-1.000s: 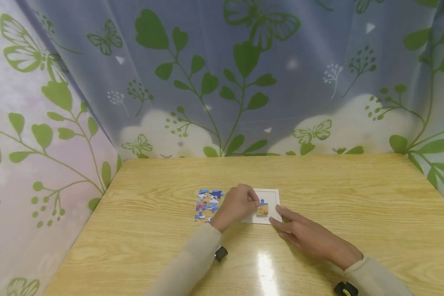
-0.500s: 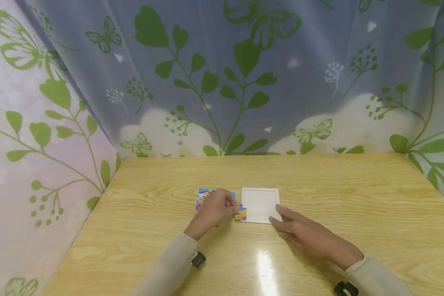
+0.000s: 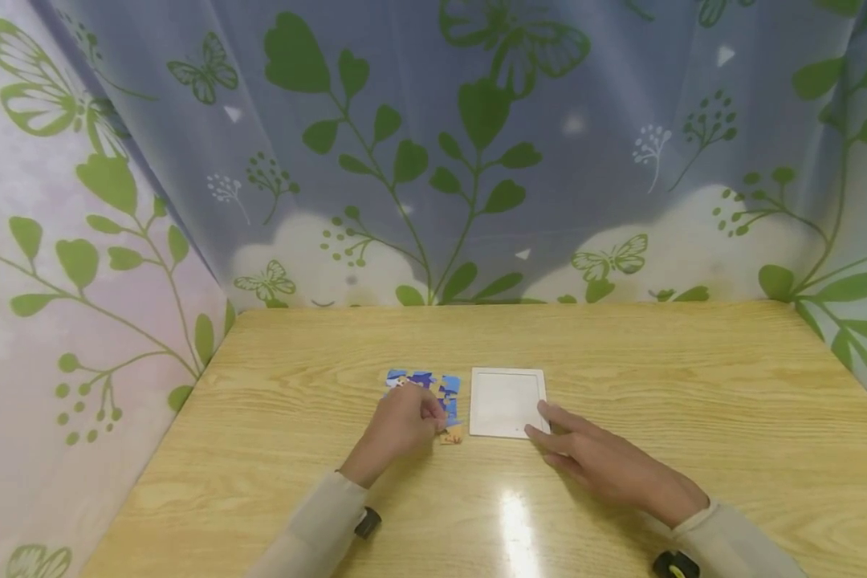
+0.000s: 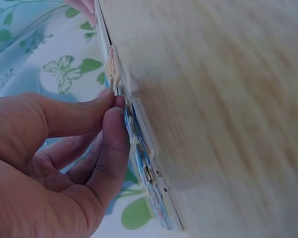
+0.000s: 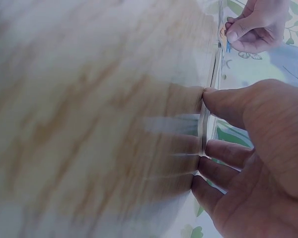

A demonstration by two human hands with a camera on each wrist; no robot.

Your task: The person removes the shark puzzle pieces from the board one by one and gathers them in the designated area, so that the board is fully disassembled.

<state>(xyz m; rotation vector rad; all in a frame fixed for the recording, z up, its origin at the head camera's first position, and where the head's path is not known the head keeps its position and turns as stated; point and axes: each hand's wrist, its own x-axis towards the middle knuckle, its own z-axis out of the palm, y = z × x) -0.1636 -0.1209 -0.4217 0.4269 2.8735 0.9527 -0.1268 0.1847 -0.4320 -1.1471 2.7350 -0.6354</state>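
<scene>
My left hand (image 3: 397, 425) pinches a sandy-orange and blue puzzle piece (image 3: 451, 435) between thumb and forefinger, at the near right corner of a group of puzzle pieces (image 3: 422, 377). In the left wrist view that puzzle piece (image 4: 112, 69) is tilted at the fingertips, low by the table. Part of the group is hidden under my left hand. Right of the group lies a white square puzzle tray (image 3: 507, 401) with nothing inside its rim. My right hand (image 3: 600, 461) rests at its near right corner, fingers extended, thumb and fingertips touching the edges.
The wooden table (image 3: 296, 361) reaches back to a patterned curtain (image 3: 419, 201) with leaves and butterflies. Another curtain (image 3: 101, 241) hangs along the left side. A narrow gap separates the pieces from the tray.
My left hand has carried the puzzle piece from inside the tray leftward, over its left rim, to the group of pieces. The right hand and tray have stayed put.
</scene>
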